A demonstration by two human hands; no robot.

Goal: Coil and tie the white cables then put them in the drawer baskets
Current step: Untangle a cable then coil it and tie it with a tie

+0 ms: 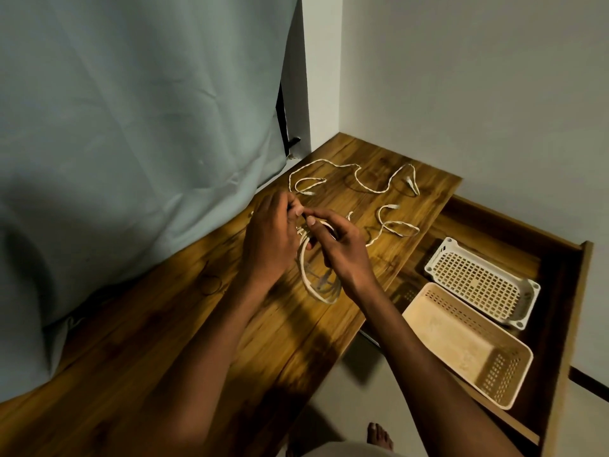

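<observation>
Left hand (268, 239) and right hand (336, 242) both pinch top of coiled white cable (313, 282), loops hanging above wooden desk (164, 341). Judged step: tying coil. Advice: hold loops bunched, wrap loose end tight round neck, tuck through. Two more cables lie loose beyond: long cable (356, 174), short cable (392, 225). White basket (481, 282) and peach basket (461, 344) wait in open drawer (560, 324). Knot itself hidden behind fingers; coil's plug unclear.

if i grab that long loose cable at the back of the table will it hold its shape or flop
The long cable probably flops: it lies in loose wavy bends on the table, so its ends would likely dangle. It looks thin and light. Its twisted surface may give some grip, though that is hard to judge.
</observation>
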